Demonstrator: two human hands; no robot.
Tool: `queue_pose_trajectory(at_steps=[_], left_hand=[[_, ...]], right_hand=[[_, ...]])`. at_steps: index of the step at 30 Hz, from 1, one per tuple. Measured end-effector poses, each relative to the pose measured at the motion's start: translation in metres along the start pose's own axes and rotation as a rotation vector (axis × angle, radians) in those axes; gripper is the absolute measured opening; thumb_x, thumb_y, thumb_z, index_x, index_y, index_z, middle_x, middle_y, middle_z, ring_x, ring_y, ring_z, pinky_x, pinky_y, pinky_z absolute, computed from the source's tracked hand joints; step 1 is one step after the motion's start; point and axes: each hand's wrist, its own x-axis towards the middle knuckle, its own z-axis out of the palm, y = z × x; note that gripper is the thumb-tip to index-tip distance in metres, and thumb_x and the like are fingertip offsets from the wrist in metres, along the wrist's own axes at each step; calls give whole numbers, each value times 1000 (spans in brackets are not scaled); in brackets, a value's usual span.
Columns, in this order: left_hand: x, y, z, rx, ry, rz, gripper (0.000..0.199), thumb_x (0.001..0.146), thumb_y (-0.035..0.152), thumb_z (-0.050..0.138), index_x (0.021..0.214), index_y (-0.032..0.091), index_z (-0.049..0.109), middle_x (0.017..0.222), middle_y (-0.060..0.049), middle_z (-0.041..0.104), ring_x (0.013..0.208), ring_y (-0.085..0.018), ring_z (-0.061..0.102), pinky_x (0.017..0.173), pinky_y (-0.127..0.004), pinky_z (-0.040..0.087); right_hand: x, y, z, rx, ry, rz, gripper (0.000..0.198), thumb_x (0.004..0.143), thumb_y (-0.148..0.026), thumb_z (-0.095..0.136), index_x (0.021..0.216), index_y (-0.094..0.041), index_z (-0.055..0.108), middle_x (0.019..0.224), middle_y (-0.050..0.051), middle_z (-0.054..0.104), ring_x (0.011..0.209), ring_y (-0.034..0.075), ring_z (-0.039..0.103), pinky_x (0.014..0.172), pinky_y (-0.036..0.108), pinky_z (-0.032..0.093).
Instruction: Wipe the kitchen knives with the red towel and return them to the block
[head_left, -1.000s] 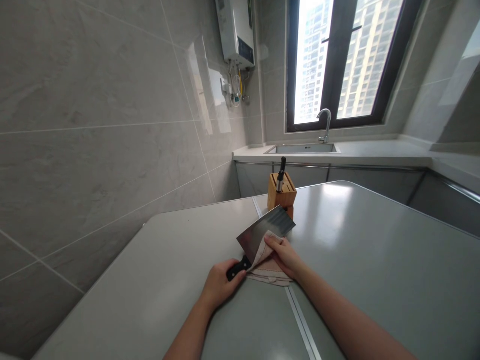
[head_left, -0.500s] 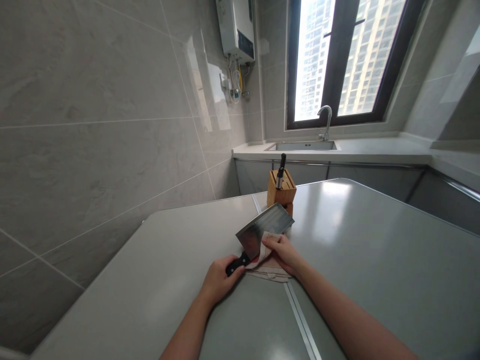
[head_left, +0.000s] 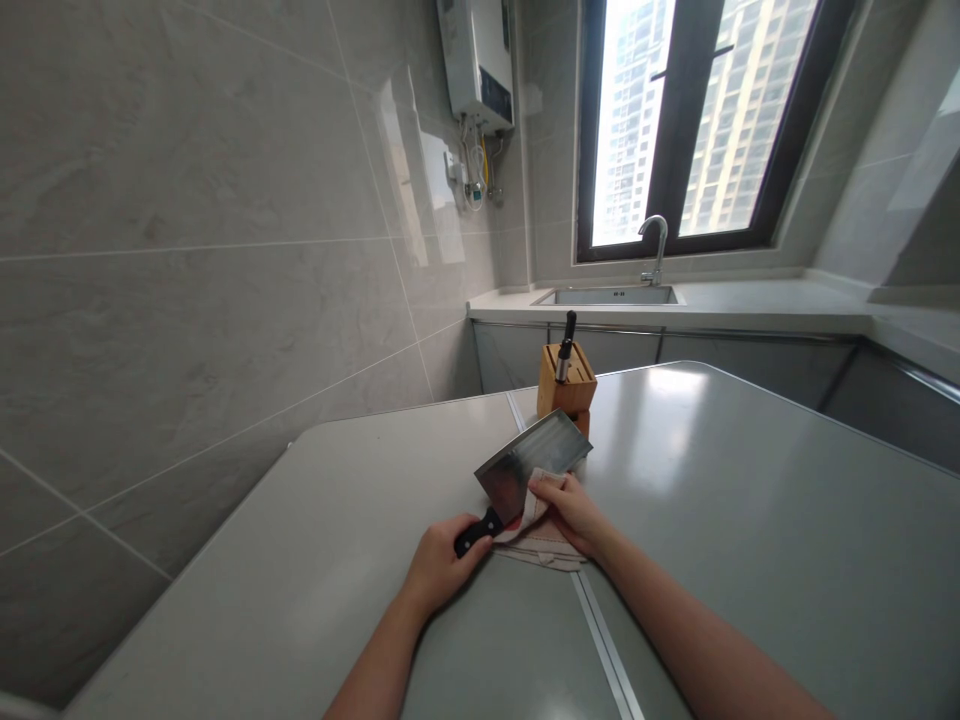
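My left hand (head_left: 448, 562) is wrapped round the black handle of a cleaver (head_left: 534, 452), whose broad steel blade slants up to the right. A folded pinkish cloth (head_left: 541, 548) lies under the handle end and blade, with one fold lifted against the blade's lower edge. My right hand (head_left: 576, 512) pinches that fold between thumb and fingers, close to the blade. Just behind the blade stands a wooden knife block (head_left: 564, 392) with a black-handled tool (head_left: 566, 345) in one slot; the blade covers part of its base.
A pale table (head_left: 337, 600) with a metal seam (head_left: 606, 650) carries these things. Beyond it is a counter with a sink (head_left: 615, 296) and faucet (head_left: 658, 245) below a window. A tiled wall (head_left: 225, 330) rises at the left, with a water heater (head_left: 480, 70) in the corner.
The whole view has shifted slightly, everything appearing a little lower and to the right. Both hands keep the same grips on the cleaver and the cloth.
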Motion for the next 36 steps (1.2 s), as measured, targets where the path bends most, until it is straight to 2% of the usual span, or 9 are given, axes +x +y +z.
queue_pose_trajectory(at_steps=[7, 15, 22, 31, 36], left_hand=[[0, -2, 1, 6, -2, 2, 29, 81, 41, 51, 90, 17, 66, 75, -3, 68, 66, -16, 59, 64, -23, 44], [0, -2, 1, 0, -7, -2, 27, 80, 40, 51, 90, 19, 66, 78, -2, 68, 69, -16, 60, 65, -23, 44], [0, 0, 1, -3, 0, 5, 26, 81, 39, 51, 90, 19, 66, 77, -2, 68, 67, -16, 59, 66, -24, 43], [1, -2, 2, -11, -1, -4, 27, 81, 40, 51, 89, 19, 66, 75, -2, 68, 64, -15, 58, 63, -23, 43], [1, -1, 1, -8, 1, -2, 28, 81, 41, 50, 89, 19, 66, 75, -2, 68, 65, -16, 59, 63, -23, 43]], right_hand=[[1, 0, 2, 68, 42, 10, 22, 67, -29, 71, 83, -15, 66, 82, 6, 70, 78, 21, 65, 81, 35, 47], [3, 1, 0, 121, 132, 22, 24, 65, -35, 73, 78, -17, 65, 77, 3, 70, 76, 17, 64, 76, 30, 50], [0, -1, 0, 1, 1, 11, 26, 64, -29, 73, 83, -13, 66, 81, 7, 70, 75, 20, 64, 78, 35, 48], [1, 2, -6, -74, 22, 54, 29, 53, -24, 79, 77, -13, 65, 75, 5, 70, 71, 21, 64, 72, 36, 51], [2, 5, -8, -59, 71, 56, 31, 56, -28, 78, 80, -14, 65, 74, 5, 70, 76, 22, 64, 74, 36, 51]])
